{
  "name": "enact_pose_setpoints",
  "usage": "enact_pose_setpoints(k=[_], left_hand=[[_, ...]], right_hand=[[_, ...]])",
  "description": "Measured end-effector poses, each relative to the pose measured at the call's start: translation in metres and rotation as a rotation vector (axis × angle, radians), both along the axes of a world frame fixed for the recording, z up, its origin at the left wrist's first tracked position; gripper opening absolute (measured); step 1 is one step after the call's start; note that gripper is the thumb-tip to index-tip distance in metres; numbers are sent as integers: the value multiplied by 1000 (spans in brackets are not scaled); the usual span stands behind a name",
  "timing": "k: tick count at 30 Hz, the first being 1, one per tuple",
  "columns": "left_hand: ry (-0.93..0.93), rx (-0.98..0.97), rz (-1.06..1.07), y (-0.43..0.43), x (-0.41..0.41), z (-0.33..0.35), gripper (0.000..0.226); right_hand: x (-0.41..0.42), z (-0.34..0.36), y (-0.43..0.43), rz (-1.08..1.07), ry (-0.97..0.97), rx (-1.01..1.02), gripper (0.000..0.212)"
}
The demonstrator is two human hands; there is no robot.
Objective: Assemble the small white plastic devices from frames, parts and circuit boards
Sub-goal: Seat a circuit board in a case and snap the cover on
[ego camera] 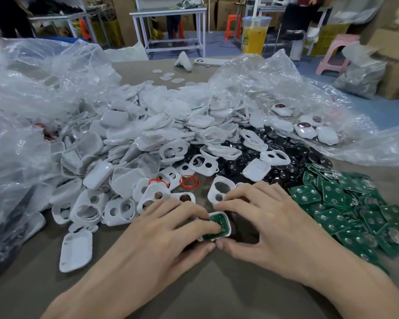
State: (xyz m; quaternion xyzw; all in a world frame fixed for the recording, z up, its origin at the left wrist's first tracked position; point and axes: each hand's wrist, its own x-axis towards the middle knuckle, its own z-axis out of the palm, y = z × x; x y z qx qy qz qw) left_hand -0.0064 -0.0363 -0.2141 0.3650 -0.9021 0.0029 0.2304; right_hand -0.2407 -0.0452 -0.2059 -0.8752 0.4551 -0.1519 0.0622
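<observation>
Though partly under hands [168,229] [263,217], board [217,223] in frame [227,221]

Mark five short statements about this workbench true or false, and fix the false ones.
1. Both the left hand and the right hand hold one white frame with a green circuit board in it. True.
2. The pile of loose circuit boards lies left of the hands. False: it lies on the right.
3. Red rubber bands lie among the white parts beyond the hands. True.
4. The lidded cup in the background holds a blue drink. False: the drink is orange-yellow.
5. The black round parts sit in a box. False: they lie loose in a heap.
</observation>
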Motion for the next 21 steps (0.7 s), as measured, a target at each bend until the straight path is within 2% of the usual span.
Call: enact_pose_setpoints(k=[5,9,13,15,17,18,19,21], left_hand=[[22,67,15,2,-1,1,24],[122,130,47,4,-7,4,26],[482,345,85,1,-19,17,26],[790,505,103,-2,-24,24,28],[1070,773,79,-7,-26,28,35],[1126,889,64,-9,-28,29,38],[1105,948,66,-10,-28,28,38],[1017,965,129,-11,-31,25,30]], right_hand=[[-1,-3,-4,26,-81,109,58],[-1,-3,-5,39,-195,10,48],[-3,2,-6,-12,-515,55,42],[-4,5,-6,-46,-583,86,41],[-4,6,-6,-51,-592,104,43],[-3,6,-5,-47,-592,107,43],[-2,5,-6,-44,-590,107,43],[0,4,-6,-47,-583,115,42]])
